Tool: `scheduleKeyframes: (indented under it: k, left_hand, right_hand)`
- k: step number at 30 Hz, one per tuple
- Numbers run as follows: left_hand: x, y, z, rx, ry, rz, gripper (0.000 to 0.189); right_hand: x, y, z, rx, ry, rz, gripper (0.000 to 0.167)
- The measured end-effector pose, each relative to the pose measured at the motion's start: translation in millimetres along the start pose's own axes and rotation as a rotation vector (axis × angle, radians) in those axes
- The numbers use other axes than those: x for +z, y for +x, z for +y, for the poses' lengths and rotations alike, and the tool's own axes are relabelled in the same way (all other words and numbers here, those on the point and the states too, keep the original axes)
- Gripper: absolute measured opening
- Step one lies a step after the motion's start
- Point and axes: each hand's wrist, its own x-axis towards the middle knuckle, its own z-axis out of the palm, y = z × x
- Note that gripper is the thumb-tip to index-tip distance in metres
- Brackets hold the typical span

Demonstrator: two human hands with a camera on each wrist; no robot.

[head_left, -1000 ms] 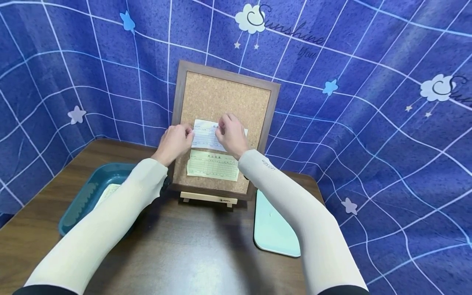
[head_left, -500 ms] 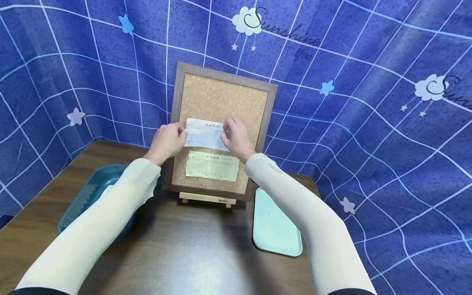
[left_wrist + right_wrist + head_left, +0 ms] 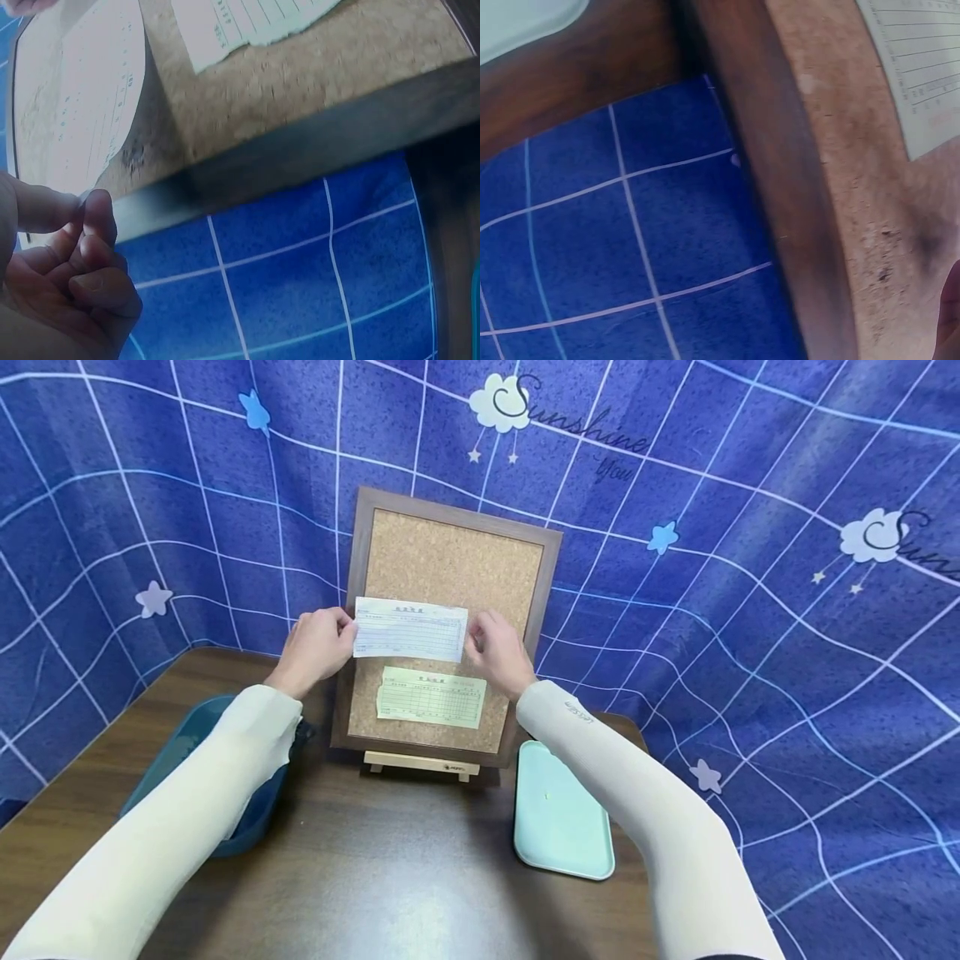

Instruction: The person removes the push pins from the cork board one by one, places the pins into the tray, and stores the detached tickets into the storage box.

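A white printed slip (image 3: 409, 630) spans the lower middle of a framed corkboard (image 3: 457, 560). At the slip's left end, my left hand (image 3: 318, 643) pinches its edge between thumb and index finger; the left wrist view shows the paper (image 3: 105, 97) bowing off the cork from that pinch. My right hand (image 3: 501, 652) has its fingers curled, with thumb and fingertips gripping the slip's right edge. Below lies a pale green printed slip (image 3: 431, 697), flat on the cork with a torn left edge. Only a sliver of the right hand (image 3: 950, 319) shows in the right wrist view.
The corkboard leans upright on a small wooden stand (image 3: 420, 764) on a brown table (image 3: 375, 860). A teal basin (image 3: 255, 822) stands at left, partly behind the left sleeve. A mint tray (image 3: 562, 827) lies at right. A blue patterned curtain (image 3: 247, 493) hangs behind.
The white slip has shifted left across the corkboard, together with my left hand. My right hand has moved from over the slip to its right edge, uncovering the printed face.
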Motion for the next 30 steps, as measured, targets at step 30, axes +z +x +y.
scheduleKeyframes:
  k: [30]
  left_hand:
    - [-49.8, -35.4, -49.5, -0.062, 0.057, 0.061, 0.035]
  right_hand:
    - [-30.2, -53.5, 59.4, -0.079, -0.044, 0.116, 0.009]
